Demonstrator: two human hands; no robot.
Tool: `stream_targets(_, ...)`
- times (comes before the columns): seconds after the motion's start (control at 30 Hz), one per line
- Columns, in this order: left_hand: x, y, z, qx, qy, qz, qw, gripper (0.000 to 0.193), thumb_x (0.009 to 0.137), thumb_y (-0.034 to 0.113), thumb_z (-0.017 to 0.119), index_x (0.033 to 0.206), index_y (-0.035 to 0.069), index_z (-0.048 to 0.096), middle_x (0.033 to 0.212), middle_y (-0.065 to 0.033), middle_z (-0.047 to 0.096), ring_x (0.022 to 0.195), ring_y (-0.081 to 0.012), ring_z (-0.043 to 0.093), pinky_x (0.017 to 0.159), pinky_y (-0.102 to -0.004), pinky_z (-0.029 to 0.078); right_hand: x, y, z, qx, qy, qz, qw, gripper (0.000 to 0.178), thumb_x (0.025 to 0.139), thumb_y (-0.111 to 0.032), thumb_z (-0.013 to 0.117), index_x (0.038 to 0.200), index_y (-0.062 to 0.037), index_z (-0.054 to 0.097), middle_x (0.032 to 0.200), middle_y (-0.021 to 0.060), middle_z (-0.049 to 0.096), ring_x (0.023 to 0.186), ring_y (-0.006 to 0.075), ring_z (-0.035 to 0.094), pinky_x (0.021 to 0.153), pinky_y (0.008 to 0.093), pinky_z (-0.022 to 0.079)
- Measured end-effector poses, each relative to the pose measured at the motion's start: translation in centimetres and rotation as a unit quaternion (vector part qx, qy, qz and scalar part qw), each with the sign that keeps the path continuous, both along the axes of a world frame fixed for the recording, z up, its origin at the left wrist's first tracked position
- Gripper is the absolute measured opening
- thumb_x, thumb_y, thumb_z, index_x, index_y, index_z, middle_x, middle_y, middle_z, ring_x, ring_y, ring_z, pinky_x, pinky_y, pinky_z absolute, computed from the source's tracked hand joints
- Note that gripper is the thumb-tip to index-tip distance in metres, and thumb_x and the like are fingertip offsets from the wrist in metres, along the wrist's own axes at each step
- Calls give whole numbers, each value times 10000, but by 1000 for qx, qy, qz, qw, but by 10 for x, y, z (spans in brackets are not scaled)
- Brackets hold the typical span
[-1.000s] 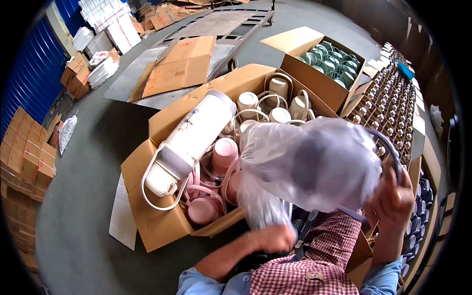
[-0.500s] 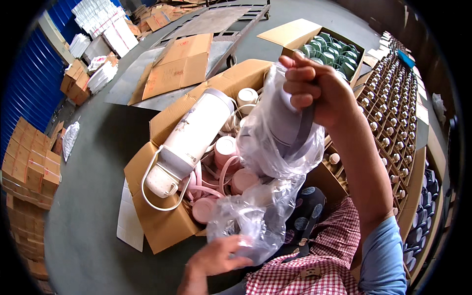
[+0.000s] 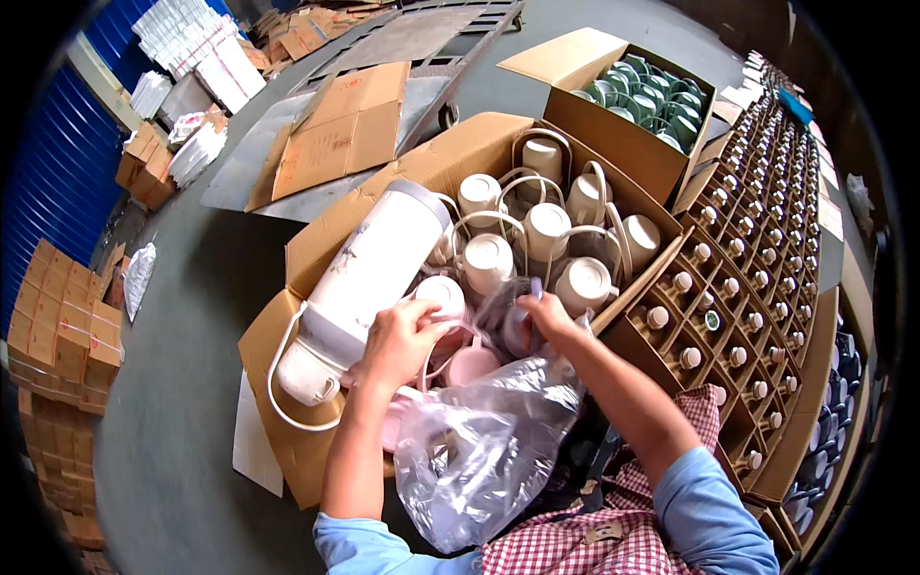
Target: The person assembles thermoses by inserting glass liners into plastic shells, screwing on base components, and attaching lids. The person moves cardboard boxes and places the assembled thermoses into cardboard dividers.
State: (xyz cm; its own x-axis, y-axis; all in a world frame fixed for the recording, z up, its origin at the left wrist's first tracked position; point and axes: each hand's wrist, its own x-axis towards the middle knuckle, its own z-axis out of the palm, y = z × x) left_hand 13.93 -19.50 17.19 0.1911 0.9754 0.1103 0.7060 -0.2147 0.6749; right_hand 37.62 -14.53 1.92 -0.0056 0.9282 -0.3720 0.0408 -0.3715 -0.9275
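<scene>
The clear plastic bag point(image 3: 470, 460) lies crumpled in front of the torso, below and between the two forearms, its upper end reaching toward the right hand point(image 3: 542, 321). The lavender handled cap point(image 3: 517, 331) is between the hands, at the near edge of the open carton point(image 3: 450, 144). It lies immediately left of the right hand, which is the nearer of the two and touches it; the left hand point(image 3: 401, 340) is apart from it, farther left. The cap's long axis cannot be told, as fingers and film cover part of it.

Right hand: forearm angled up and left from the lower right, fingers curled closed on the lavender cap. Left hand: forearm nearly upright, wrist bent to the right, fingers half curled with the thumb close to the forefinger, over a pink handled cap point(image 3: 441, 293). Whether it has hold of that cap cannot be told.

Beyond the left hand, a white vacuum flask point(image 3: 369, 264) lies on the carton's left side, its long axis running from lower left to upper right. White handled caps point(image 3: 489, 261) fill the carton's far part. Farther off stands a second carton of green handled caps point(image 3: 682, 126).
</scene>
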Motion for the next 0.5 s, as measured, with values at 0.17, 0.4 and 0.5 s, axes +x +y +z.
stream_targets(0.17,32,99,-38,77,77,-48,993,391,680,90,680,1057,-7,636,996,-177,654,864,-276,646,785,-346,513,-4,-22,39,56,-313,179,931,431,849,-345,606,989,62,627,887,201,669,813,241,660,725,353,514)
stream_targets(0.4,75,186,-107,149,203,-8,968,790,655,120,649,1390,111,359,1406,-153,407,1295,-316,391,1088,-415,297,98,-109,69,83,62,15,994,170,905,-70,557,1019,49,598,835,98,656,754,141,640,680,247,532)
stream_targets(0.5,84,204,-107,-55,273,-46,959,960,526,245,798,1379,125,375,1315,-136,496,1252,-300,436,1079,-413,307,132,-142,58,42,109,-68,991,138,887,-53,554,966,44,613,818,106,659,688,188,662,636,282,561)
